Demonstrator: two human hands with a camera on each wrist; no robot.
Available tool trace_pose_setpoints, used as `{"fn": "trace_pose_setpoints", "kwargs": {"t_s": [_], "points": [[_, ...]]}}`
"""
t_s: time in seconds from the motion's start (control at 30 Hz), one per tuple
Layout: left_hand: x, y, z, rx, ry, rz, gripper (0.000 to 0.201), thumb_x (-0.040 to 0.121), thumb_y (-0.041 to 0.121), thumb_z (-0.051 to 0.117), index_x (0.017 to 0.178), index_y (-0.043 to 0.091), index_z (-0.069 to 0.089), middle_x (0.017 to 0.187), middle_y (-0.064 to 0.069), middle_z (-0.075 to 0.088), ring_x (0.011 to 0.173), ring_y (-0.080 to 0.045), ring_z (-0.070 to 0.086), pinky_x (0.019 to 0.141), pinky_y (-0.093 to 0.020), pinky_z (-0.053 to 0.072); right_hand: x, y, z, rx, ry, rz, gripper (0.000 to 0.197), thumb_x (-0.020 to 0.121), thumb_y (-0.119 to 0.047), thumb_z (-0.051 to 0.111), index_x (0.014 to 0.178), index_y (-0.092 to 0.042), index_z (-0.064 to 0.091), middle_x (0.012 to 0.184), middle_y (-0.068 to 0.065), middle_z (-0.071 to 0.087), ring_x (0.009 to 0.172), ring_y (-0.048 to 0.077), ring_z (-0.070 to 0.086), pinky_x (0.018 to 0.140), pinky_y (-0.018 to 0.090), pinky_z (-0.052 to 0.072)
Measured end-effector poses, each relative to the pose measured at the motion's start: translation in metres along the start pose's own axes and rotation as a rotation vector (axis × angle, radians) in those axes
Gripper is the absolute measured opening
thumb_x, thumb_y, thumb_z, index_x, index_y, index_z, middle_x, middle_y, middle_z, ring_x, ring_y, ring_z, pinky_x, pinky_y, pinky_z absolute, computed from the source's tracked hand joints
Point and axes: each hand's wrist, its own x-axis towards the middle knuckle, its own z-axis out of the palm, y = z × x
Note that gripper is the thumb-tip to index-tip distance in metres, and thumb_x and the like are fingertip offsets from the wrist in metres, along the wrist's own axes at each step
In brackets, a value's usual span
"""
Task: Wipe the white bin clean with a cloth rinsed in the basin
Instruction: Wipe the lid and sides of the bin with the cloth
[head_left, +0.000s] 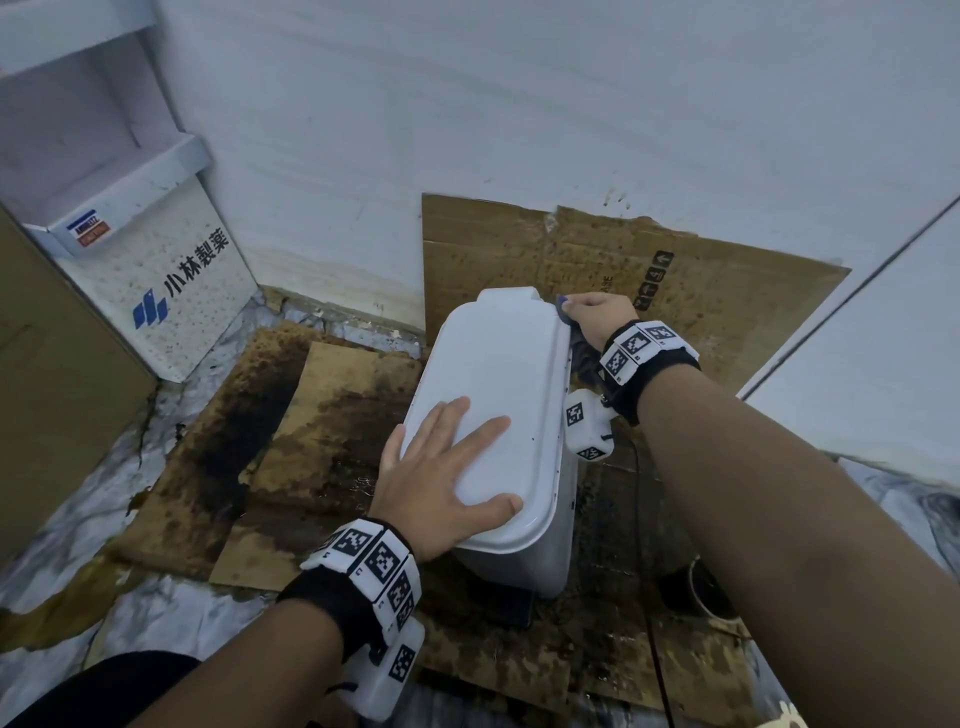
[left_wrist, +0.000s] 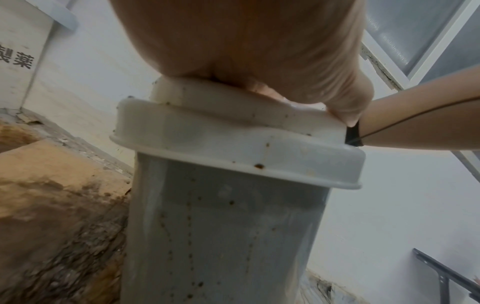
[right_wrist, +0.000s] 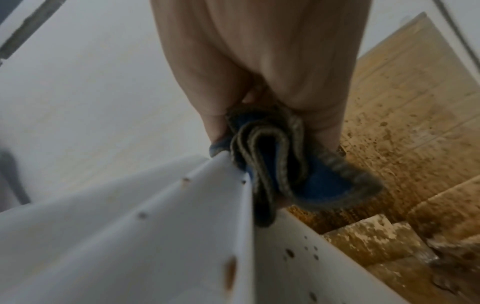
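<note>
My left hand (head_left: 447, 467) lies flat, steadying the white bin (head_left: 498, 395); my right fingers (head_left: 587, 306) grip the cloth (right_wrist: 285, 164). Keep firm pressure along the far right rim.

Bare forearms, each wearing a black wrist strap (head_left: 655, 375) ringed with white blocks printed in black square codes. A white camera pod (head_left: 586, 425) bearing the same codes hangs under each wrist. A thin black cable (head_left: 640, 483) trails from the right pod.
</note>
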Motion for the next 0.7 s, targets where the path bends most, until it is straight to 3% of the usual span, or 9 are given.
{"fn": "trace_pose_setpoints", "kwargs": {"t_s": [0.2, 0.43, 0.6, 0.7], "points": [[0.0, 0.004, 0.003, 0.016, -0.008, 0.006, 0.08, 0.066, 0.085, 0.029, 0.139, 0.064, 0.004, 0.158, 0.023, -0.009, 0.145, 0.0, -0.013, 0.118, -0.045, -0.009, -0.014, 0.02, -0.01, 0.107, 0.032, 0.069, 0.025, 0.092, -0.021, 0.064, 0.114, -0.012, 0.07, 0.114, 0.009, 0.069, 0.099, 0.024, 0.066, 0.089, 0.034, 0.054], [0.001, 0.01, 0.003, 0.05, -0.017, -0.008, 0.082, 0.066, 0.086, 0.026, 0.142, 0.061, 0.004, 0.16, 0.019, -0.007, 0.146, -0.004, -0.011, 0.117, -0.047, -0.007, -0.051, 0.047, -0.01, 0.213, 0.021, 0.056, 0.029, 0.088, -0.006, 0.067, 0.117, -0.004, 0.068, 0.112, 0.011, 0.068, 0.1, 0.024, 0.064, 0.089, 0.03, 0.051], [0.001, 0.017, 0.004, 0.061, -0.015, -0.02, 0.083, 0.067, 0.085, 0.027, 0.143, 0.059, 0.007, 0.16, 0.017, -0.004, 0.147, -0.006, -0.007, 0.118, -0.049, -0.005, -0.078, 0.065, -0.008, 0.216, -0.008, 0.031, 0.029, 0.089, -0.006, 0.064, 0.118, -0.008, 0.068, 0.114, 0.009, 0.069, 0.104, 0.024, 0.064, 0.093, 0.035, 0.052], [0.0, 0.021, 0.004, 0.062, -0.017, -0.018, 0.078, 0.073, 0.08, 0.033, 0.143, 0.059, 0.008, 0.16, 0.016, -0.004, 0.147, -0.007, -0.007, 0.118, -0.049, -0.005, -0.1, 0.077, -0.009, 0.226, -0.014, 0.024, 0.026, 0.089, -0.007, 0.065, 0.114, -0.01, 0.07, 0.107, 0.006, 0.071, 0.097, 0.02, 0.065, 0.093, 0.035, 0.053]]}}
